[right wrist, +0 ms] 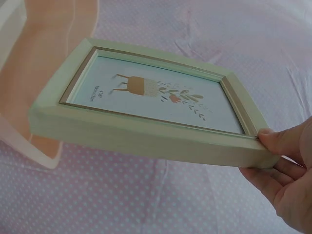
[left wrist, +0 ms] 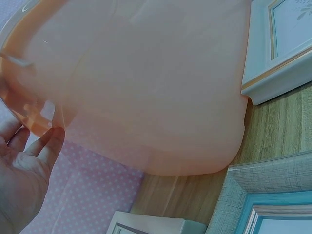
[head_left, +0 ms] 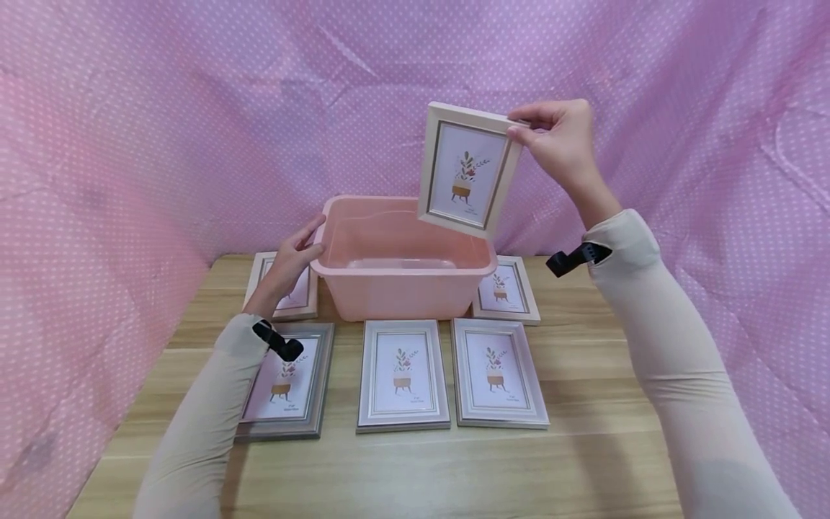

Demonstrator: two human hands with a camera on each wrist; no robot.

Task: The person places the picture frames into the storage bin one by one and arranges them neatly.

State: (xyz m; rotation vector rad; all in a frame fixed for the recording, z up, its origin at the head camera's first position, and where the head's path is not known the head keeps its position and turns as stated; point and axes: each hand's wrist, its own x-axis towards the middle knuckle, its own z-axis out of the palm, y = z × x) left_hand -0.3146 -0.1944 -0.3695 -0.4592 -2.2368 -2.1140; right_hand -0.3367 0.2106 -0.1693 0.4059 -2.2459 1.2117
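A frame (head_left: 465, 171) is hanging upright over the pink bin (head_left: 395, 292) — the right hand (head_left: 559, 140) pinching its top corner at 2 o'clock. The left hand (head_left: 293, 258), fingers straight, is steadying the rim at 9 o'clock. Loading looks underway; next comes lowering it inside — five frames are lying around.

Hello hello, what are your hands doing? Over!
Right hand pinches cream picture frame by its top corner, upright above the pink tub. Left hand open against tub's left rim. Tub looks empty; nothing blocks it.

Right grip (head_left: 558, 140) pinching, left (head_left: 295, 259) flat.
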